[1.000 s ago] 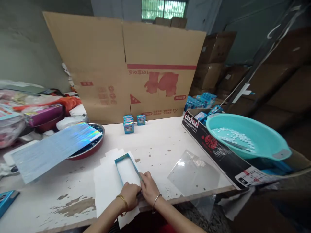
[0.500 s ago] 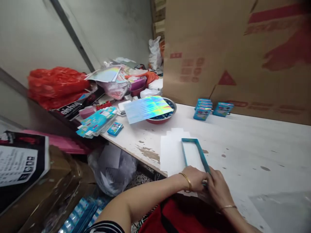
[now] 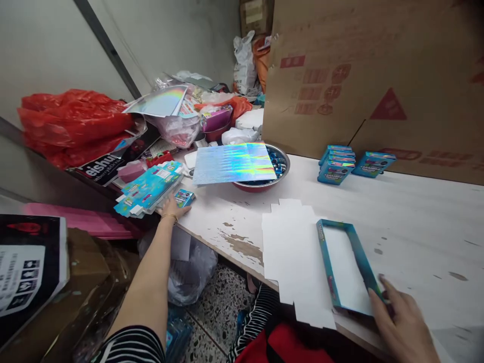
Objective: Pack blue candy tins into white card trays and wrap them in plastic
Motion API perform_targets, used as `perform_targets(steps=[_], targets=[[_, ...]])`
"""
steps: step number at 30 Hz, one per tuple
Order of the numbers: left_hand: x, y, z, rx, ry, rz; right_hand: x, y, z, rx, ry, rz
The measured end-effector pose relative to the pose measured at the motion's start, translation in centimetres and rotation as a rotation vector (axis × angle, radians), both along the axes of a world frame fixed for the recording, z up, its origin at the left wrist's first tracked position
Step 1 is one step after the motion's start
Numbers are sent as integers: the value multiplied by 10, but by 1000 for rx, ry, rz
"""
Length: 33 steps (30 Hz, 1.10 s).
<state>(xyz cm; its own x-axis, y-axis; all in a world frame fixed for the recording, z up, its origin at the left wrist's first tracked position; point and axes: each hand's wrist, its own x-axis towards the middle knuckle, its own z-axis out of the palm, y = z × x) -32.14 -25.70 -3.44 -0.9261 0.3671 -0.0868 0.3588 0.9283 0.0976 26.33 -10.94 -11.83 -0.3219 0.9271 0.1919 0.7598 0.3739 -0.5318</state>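
so left hand [image 3: 174, 207], fingers spread flat on small blue printed box [image 3: 185, 197]: pinch it w/ thumb. right hand [image 3: 403, 322] fingertips loosely together pinning teal cardboard tray [image 3: 347, 264], keep pressure.

Layout of the table [image 3: 416, 212]: near its front edge a shallow tray [image 3: 346, 267] lies on the right part of a flat card sheet [image 3: 293, 252], with the right hand [image 3: 403, 325] touching the tray's near right corner. Behind the sheet a bowl [image 3: 282, 169] carries a foil sheet [image 3: 234, 164] across its rim; to its right, stacked small boxes [image 3: 336, 165] stand before an upright carton panel [image 3: 378, 80]. At the table's left end the left hand [image 3: 172, 206] rests beside a small box [image 3: 184, 197] and a stack of flat cartons [image 3: 149, 187].
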Motion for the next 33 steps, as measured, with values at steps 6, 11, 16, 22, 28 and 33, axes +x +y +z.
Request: perform_targets(steps=[6,11,16,22,28,33], targets=[[115,-19,-28,601,153,-270,-71,-31,70,-34,246,194],[266,25,-24,1044,-32,-541,-163,-54,109,-423,600,381],[302,100,14,978,-257,-1001,-158,20,102,-460,837,328],[281,244,50,514,-220,-1529,-127,156,69,-418,813,437],[283,377,26,248,-69,-1538,-145,268,18,-318,702,228],[274,431,6,278,202,-1537,-150,327,-14,-159,632,41]])
